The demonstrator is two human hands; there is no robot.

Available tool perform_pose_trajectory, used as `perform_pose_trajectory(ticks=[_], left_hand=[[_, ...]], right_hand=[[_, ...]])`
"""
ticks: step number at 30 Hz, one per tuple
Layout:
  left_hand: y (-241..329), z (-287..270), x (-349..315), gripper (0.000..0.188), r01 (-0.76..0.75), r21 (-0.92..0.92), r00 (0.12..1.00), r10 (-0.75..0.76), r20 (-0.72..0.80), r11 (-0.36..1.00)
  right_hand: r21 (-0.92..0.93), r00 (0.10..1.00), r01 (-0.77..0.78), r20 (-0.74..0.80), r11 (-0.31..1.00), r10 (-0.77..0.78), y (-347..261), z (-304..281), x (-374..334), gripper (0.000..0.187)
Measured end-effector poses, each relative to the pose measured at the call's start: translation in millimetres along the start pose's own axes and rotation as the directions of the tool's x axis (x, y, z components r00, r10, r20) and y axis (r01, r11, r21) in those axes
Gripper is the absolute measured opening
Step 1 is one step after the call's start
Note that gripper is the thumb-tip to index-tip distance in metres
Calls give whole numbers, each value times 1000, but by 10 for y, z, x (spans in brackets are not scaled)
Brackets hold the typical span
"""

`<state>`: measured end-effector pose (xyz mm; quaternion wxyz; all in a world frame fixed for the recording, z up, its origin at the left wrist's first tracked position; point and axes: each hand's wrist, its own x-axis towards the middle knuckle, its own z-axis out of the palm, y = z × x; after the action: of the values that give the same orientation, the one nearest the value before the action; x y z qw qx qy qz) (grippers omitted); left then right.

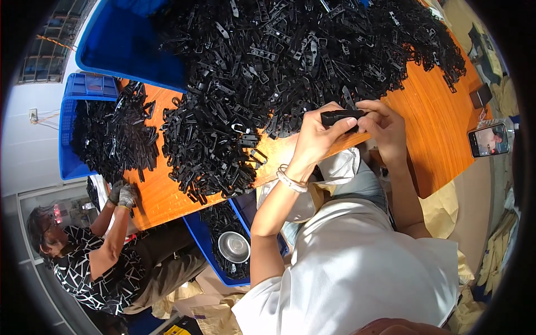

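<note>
Just above the near edge of the wooden table, my left hand [322, 129] is closed around a long black plastic part [339, 116], its thumb pressed along the side. The thumb and fingers of my right hand [386, 127] pinch together at the right end of that same part. My fingers cover some of it, so its exact kind does not show. A narrow dark piece [348, 97] stands up right behind the part; whether it belongs to it I cannot tell. Beyond my hands spreads a big heap of similar black plastic parts [290, 61].
A blue bin [128, 75] lies tipped at the far left, near another blue crate [68, 137] of black parts. Below the table edge, a blue bin [204, 245] holds parts and a metal bowl [233, 247]. A gloved co-worker [95, 262] works at left; a phone [488, 139] is at right.
</note>
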<state>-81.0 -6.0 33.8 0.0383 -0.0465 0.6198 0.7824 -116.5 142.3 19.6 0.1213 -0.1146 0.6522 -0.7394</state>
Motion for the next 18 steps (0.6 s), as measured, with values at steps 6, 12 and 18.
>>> perform_pose_trajectory(ticks=[6, 12, 18], left_hand=[[49, -50, 90, 12, 33, -6, 991, -32, 128, 999], [225, -290, 884, 16, -400, 736, 837, 545, 50, 546], [196, -537, 1576, 11, -161, 970, 689, 724, -23, 184]], right_hand=[[132, 993, 115, -10, 985, -115, 18, 28, -29, 13], [188, 974, 53, -227, 981, -9, 177, -145, -21, 17], [138, 978, 32, -208, 990, -3, 199, -226, -78, 17]])
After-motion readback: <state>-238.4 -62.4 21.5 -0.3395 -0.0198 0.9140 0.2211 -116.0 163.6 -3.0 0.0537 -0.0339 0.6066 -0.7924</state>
